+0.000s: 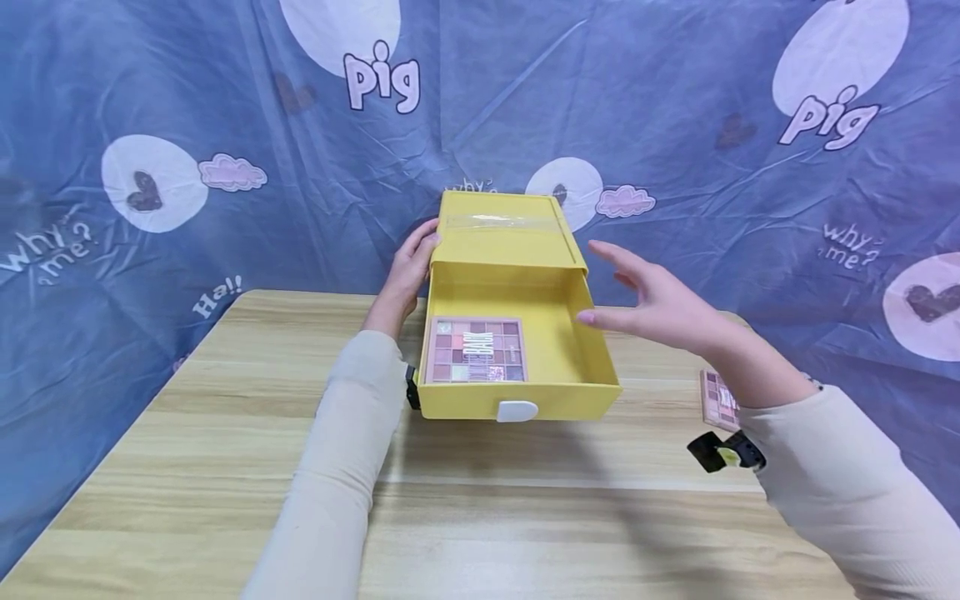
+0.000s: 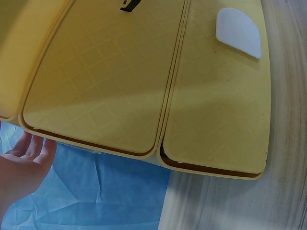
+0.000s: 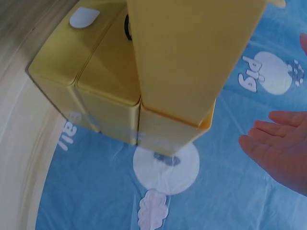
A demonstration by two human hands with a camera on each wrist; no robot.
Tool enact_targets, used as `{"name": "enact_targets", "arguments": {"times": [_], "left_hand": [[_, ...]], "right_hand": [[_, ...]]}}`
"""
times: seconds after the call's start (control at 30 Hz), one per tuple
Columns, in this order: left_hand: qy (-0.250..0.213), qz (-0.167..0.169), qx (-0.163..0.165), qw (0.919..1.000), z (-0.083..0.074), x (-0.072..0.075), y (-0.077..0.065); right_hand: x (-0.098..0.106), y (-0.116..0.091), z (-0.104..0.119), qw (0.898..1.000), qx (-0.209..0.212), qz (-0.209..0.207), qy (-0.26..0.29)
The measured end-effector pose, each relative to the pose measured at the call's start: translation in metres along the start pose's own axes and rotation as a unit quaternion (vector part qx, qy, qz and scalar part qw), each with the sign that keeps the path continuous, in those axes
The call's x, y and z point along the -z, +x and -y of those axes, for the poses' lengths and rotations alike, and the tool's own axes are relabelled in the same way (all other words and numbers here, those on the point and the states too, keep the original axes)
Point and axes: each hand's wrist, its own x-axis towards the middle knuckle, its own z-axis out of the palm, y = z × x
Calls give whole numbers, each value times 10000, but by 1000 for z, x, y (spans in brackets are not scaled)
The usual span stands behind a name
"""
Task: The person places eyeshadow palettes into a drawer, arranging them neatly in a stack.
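Observation:
A yellow drawer cabinet (image 1: 501, 240) stands near the back of the table, its top drawer (image 1: 465, 402) pulled far out. Inside that drawer, at the front left, lies a pinkish eyeshadow palette (image 1: 476, 350). My left hand (image 1: 407, 271) rests against the cabinet's left side, fingers extended along its upper part; in the left wrist view the fingertips touch the edge. My right hand (image 1: 660, 302) is held in the air to the right of the open drawer, fingers spread and holding nothing. Two closed lower drawers (image 3: 108, 76) show beneath in the right wrist view.
A second palette (image 1: 718, 400) lies on the wooden table (image 1: 225, 467) at the right, partly hidden by my right forearm. A blue printed cloth (image 1: 315, 200) hangs close behind the cabinet. The drawer front carries a white tab handle (image 1: 517, 411).

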Motion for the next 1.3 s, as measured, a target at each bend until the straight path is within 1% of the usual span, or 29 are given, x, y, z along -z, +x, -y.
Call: {"name": "enact_targets", "arguments": {"times": [0.17, 0.27, 0.4, 0.6, 0.8, 1.0, 1.17, 1.3], "left_hand": [[-5, -11, -16, 10000, 0, -1, 0], [-37, 6, -1, 10000, 0, 0, 0], [-25, 29, 8, 10000, 0, 0, 0], [10, 8, 27, 10000, -1, 0, 0], [109, -82, 3, 9999, 0, -1, -1], [-14, -3, 44, 10000, 2, 0, 0], [-19, 28, 61, 10000, 1, 0, -1], [-51, 29, 37, 10000, 1, 0, -1]], "right_hand": [[6, -6, -10, 9996, -251, -150, -18], [8, -8, -18, 9989, -340, -312, -13], [12, -12, -29, 9972, -576, -483, 44], [15, -19, -41, 9955, -782, -528, 97], [13, -26, -52, 9935, -949, -613, 171], [10, -31, -66, 9901, -1196, -636, 370], [6, -35, -78, 9872, -1369, -658, 483], [1, -39, -88, 9868, -1256, -774, 667]]}}
